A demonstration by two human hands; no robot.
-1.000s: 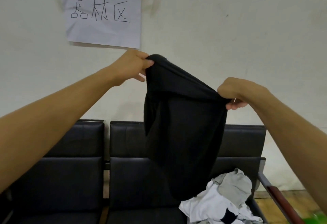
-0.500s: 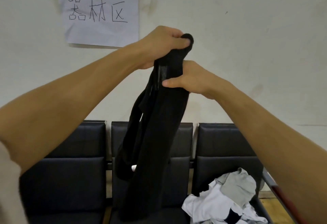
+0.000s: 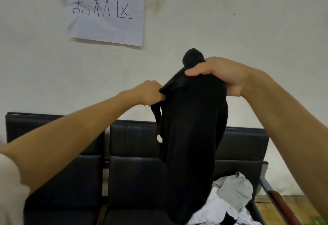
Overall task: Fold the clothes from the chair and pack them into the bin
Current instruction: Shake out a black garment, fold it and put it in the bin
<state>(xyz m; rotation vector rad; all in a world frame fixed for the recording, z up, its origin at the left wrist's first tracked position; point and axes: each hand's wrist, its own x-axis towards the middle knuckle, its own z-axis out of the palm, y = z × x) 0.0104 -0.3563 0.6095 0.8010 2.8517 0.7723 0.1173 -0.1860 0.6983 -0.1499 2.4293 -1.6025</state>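
We see both hands up in front of the wall, holding one black garment (image 3: pixel 191 136) in the air. Right hand (image 3: pixel 220 75) is the higher grip: fingers curled over the bunched top of the garment, thumb underneath, a rounded knob of black cloth sticking up just above the knuckles. Left hand (image 3: pixel 150 93) sits lower and to the left of the right one, fingers closed, pinching an edge of the same garment at its left side. Between the two grips the cloth runs in a short slanted fold. Below them the garment hangs down long and gathered, with a narrower strip dangling just under the left hand. Its lower end reaches down in front of the black seats (image 3: pixel 134 171), well below both hands. Lower right of the hanging cloth, a heap of white and grey clothes (image 3: pixel 230 196) lies on the rightmost seat; we can't tell whether the garment touches it. Paper sign (image 3: pixel 104 11) with handwritten characters is taped on the wall, up left of the hands.
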